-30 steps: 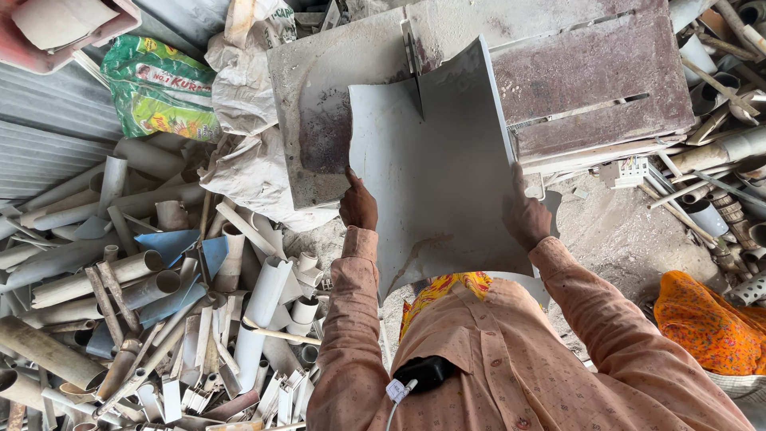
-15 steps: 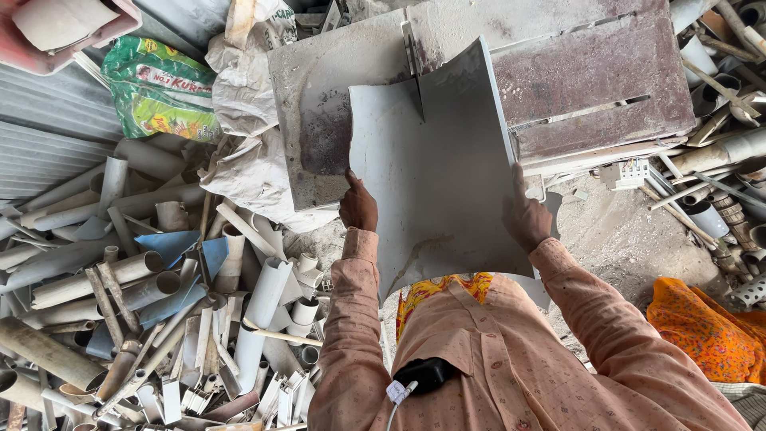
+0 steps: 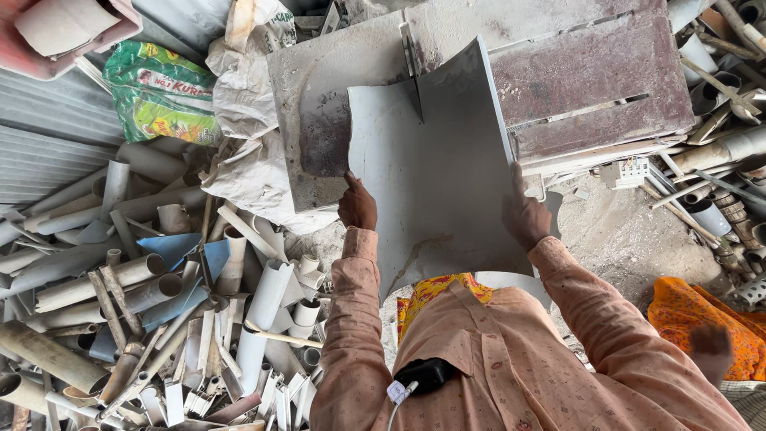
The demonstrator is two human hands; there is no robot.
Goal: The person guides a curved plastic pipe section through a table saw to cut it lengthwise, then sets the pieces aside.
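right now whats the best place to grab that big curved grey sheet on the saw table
Probably by its two long side edges near the lower end, one from each side, as the left hand and right hand do now. The grey sheet is wide and bowed, and its far end meets the upright blade, so the near end keeps fingers away.

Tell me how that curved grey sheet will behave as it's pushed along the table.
The grey sheet probably flexes somewhat: it looks thin and bows between the left hand and right hand. It seems fairly light, since fingertip grips at the edges carry it. On the dusty table it would likely slide easily.
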